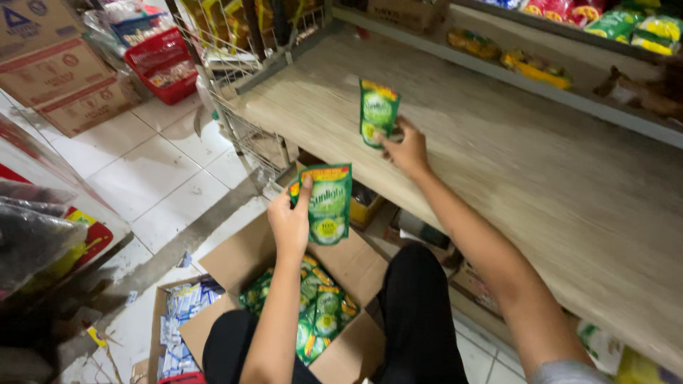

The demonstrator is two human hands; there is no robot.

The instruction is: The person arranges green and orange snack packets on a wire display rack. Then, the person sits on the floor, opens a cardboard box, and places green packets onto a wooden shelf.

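Observation:
My right hand [407, 148] grips the bottom of a small green pouch [378, 110] and holds it upright on the bare wooden shelf [498, 156]. My left hand [290, 220] holds a second green pouch [329, 203] in the air, just off the shelf's front edge. Below it, an open cardboard box [341, 267] sits between my knees and holds several more green pouches [320, 313].
A second open box [178, 316] of white and blue packets lies on the tiled floor at the left. A wire rack [249, 135] stands at the shelf's left end. A red basket [162, 64] and stacked cartons [60, 78] are behind. Packaged goods line the upper shelf [569, 28].

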